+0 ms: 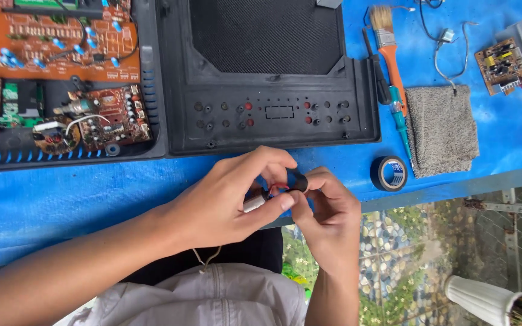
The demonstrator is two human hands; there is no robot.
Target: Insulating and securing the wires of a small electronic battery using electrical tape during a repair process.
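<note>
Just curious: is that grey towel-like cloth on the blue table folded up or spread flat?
Spread flat. The grey towel-like cloth lies as one flat rectangle on the blue table, beside the orange-handled paintbrush; no fold shows.

Bare forearms, pale grey drawstring garment

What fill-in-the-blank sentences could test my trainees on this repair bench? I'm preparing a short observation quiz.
1. Both hands, left hand and right hand, hold a small cylindrical part with ____ wires.
2. The roll of black tape lies on the ____ table cover.
3. The paintbrush has an ____ handle.
4. The grey cloth lies to the ____ of the paintbrush.

Missing words: red; blue; orange; right
</note>
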